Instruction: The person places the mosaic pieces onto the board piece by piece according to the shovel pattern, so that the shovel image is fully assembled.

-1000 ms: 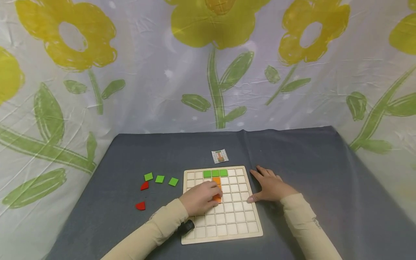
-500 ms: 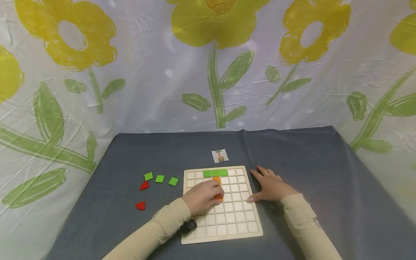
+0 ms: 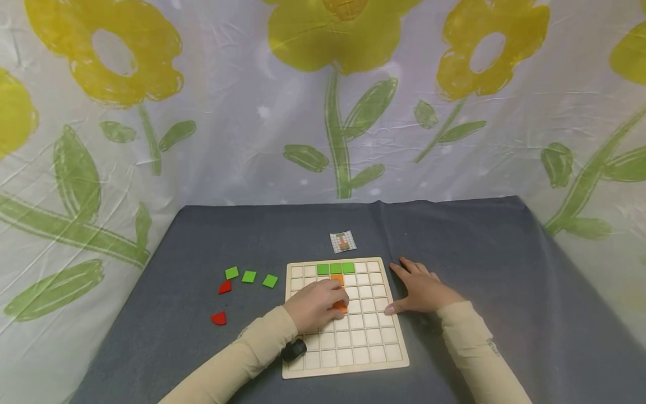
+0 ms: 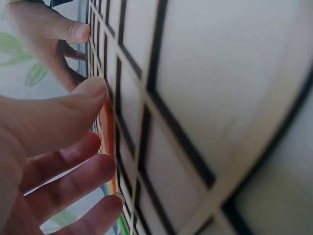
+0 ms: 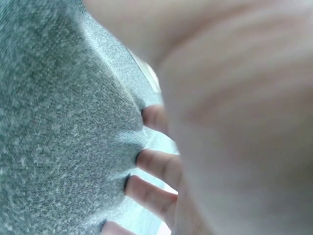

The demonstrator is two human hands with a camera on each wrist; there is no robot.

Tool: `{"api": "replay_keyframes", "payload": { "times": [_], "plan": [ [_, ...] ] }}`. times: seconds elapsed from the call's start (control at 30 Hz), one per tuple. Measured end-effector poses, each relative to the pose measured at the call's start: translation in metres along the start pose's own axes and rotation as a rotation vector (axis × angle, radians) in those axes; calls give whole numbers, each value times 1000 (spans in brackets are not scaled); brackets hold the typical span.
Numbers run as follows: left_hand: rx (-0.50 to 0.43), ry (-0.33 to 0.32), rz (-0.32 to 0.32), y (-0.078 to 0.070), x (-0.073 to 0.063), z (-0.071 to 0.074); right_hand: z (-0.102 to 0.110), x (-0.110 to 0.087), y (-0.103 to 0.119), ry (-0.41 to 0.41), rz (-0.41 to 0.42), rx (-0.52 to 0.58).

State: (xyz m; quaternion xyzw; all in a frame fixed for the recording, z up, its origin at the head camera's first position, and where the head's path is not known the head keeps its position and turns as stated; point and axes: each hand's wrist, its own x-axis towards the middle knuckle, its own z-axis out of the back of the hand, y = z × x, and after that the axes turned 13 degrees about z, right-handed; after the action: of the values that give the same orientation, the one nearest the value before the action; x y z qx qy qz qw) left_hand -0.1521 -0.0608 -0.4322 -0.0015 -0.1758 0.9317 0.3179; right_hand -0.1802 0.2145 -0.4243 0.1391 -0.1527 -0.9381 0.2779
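Note:
A wooden grid board [image 3: 360, 355] lies on the cloth, with green square tiles [image 3: 335, 268] in its far row. Below the middle green one, an orange tile [image 3: 337, 278] starts a column that my left hand [image 3: 314, 306] partly covers. Thumb and fingers of that hand pinch an orange tile [image 3: 341, 307] low over the board; in the left wrist view the thumb [image 4: 93, 90] is right at the orange edge [image 4: 106, 127]. My right hand [image 3: 421, 289] is spread at the board's right side, thumb on the edge, fingertips [image 5: 149, 159] pressing the cloth.
Left of the board lie several loose green square tiles [image 3: 249, 276] and two red quarter-round pieces [image 3: 218, 318]. A small printed pattern card [image 3: 343, 242] lies beyond the board. A black device [image 3: 294, 350] sits at my left wrist. A flowered curtain [image 3: 227, 140] hangs behind the table.
My left hand has shifted slightly right with its fingers still on the orange tile, which has moved slightly away from me. The right hand stays in place.

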Motion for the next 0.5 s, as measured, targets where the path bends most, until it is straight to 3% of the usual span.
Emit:
{"api": "replay_keyframes", "payload": {
  "times": [0.3, 0.5],
  "plan": [
    [5, -35, 73, 11, -24, 27, 3, -1, 0, 4, 6, 5],
    [3, -51, 125, 25, -49, 46, 2, -1, 1, 14, 10, 7]
  ]
}}
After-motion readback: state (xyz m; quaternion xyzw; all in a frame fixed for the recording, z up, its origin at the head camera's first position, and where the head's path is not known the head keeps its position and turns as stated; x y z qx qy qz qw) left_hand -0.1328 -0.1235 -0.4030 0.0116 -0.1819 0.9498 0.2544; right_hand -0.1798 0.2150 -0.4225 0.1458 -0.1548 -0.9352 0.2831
